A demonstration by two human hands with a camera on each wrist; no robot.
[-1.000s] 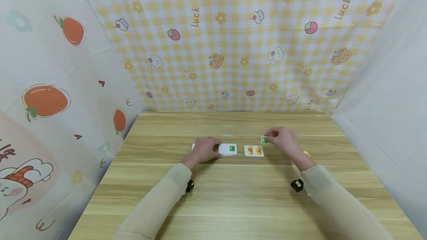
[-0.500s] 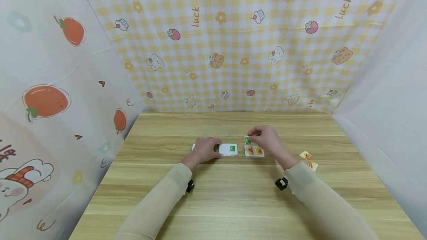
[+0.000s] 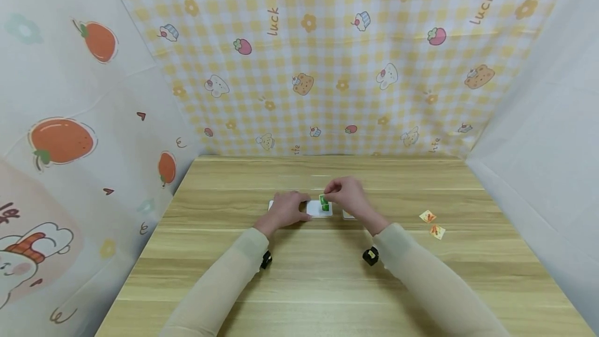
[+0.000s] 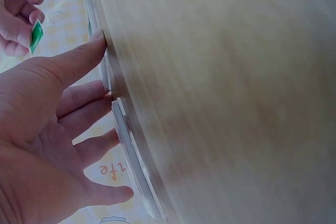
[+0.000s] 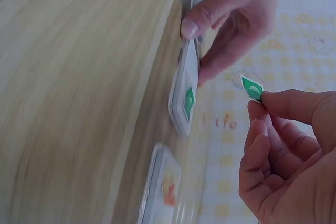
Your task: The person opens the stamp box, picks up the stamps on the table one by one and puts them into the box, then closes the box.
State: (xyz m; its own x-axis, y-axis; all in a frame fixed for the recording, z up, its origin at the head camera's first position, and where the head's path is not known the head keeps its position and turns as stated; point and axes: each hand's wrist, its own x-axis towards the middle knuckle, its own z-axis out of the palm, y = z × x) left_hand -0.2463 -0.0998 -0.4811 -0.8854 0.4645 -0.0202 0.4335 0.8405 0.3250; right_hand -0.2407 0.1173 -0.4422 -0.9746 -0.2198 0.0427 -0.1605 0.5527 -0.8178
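Note:
My left hand lies across two white tiles. Its thumb and index finger hold the near and far edges of the middle white tile, which bears a green picture at its right end. Most of the left white tile is hidden under that hand in the head view. Between thumb and index finger, my right hand pinches a small green picture card, raised just above the middle tile. Partly behind the right wrist is a third white tile with orange pictures.
Two small orange picture cards lie loose on the right of the wooden table. A patterned yellow curtain hangs behind the table, with white cloth at both sides. A dark wrist camera hangs under the right wrist.
My right hand has moved left with the green picture card, from beyond the orange-picture tile to over the middle white tile. The loose orange cards have come into view. My left hand has stayed put.

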